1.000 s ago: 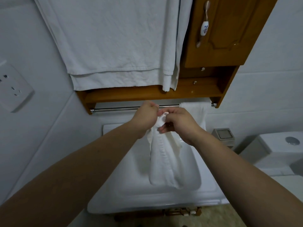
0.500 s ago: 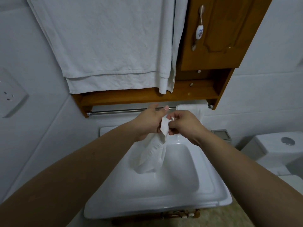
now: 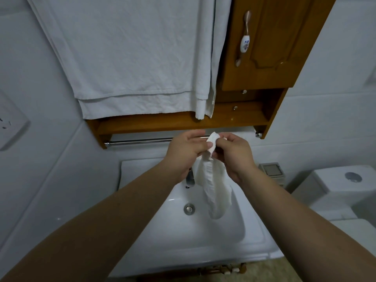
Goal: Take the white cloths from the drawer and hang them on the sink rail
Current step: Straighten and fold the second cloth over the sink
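A small white cloth (image 3: 213, 186) hangs bunched over the sink (image 3: 203, 237), its top edge held just in front of the steel rail (image 3: 140, 141). My left hand (image 3: 186, 151) pinches the cloth's upper edge from the left. My right hand (image 3: 234, 153) pinches the same edge from the right, fingertips almost touching the left ones. The cloth's lower end dangles over the basin, apart from it. Both hands hide the rail's middle. The drawer is out of view.
Large white towels (image 3: 130, 58) drape over the wooden cabinet (image 3: 262, 47) above the rail. A faucet (image 3: 189, 178) stands behind the cloth, a drain (image 3: 189, 208) below. A small bin (image 3: 271, 171) and toilet tank (image 3: 345, 186) are at right, a wall socket (image 3: 8, 123) at left.
The hanging cloth has swung from the left of the basin to the right. Both hands have shifted slightly up towards the rail, still pinching its top edge. The faucet now shows.
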